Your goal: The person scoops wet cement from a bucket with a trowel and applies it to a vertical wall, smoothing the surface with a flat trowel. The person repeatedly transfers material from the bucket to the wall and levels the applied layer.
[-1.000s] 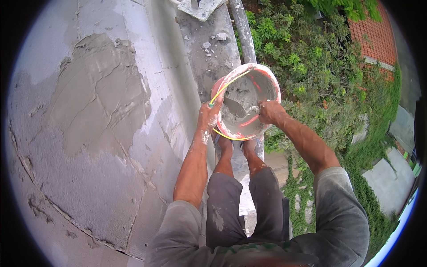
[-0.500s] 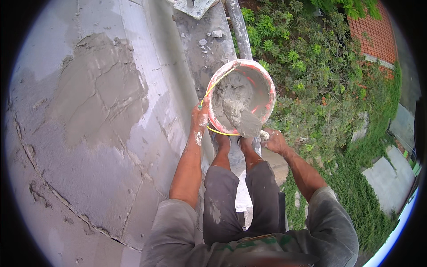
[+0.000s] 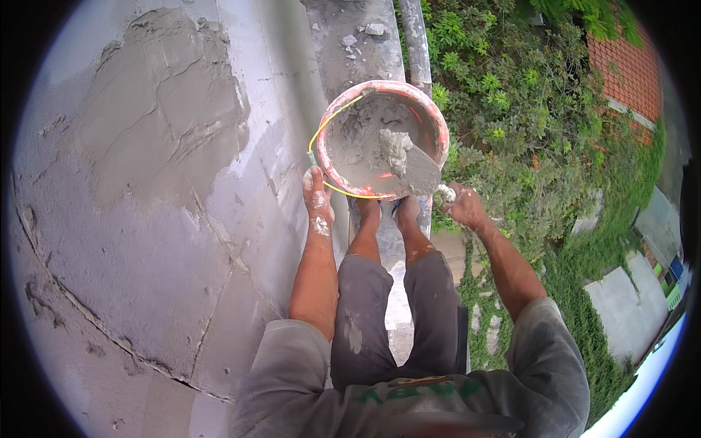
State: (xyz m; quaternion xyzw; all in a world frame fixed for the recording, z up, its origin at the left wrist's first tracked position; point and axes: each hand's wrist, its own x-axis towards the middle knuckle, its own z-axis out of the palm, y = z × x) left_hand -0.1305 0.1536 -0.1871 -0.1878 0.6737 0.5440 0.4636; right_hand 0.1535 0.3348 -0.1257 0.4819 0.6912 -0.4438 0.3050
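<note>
My left hand [image 3: 318, 191] is closed at the left side of a mortar-smeared red and white bucket [image 3: 382, 88], by its yellow wire handle [image 3: 320, 128]. Grey wet mortar [image 3: 350, 128] lines the bucket and lies inside. In my right hand [image 3: 464, 206], a trowel [image 3: 422, 174] is gripped by its whitened handle, its blade over the bucket with a lump of mortar [image 3: 395, 148] on it. My bare legs and feet [image 3: 365, 235] show below the bucket.
At left, a grey wall [image 3: 109, 248] carries a fresh mortar patch [image 3: 157, 109] and cracks. The narrow concrete ledge [image 3: 328, 58] holds rubble bits [image 3: 374, 29], beside a stained pole [image 3: 416, 44]. To the right is a drop to bushes [image 3: 496, 102] and a tiled roof [image 3: 621, 80].
The trowel has risen from inside the bucket with mortar on its blade, and my right hand has moved down outside the rim. The bucket has shifted up and left in view.
</note>
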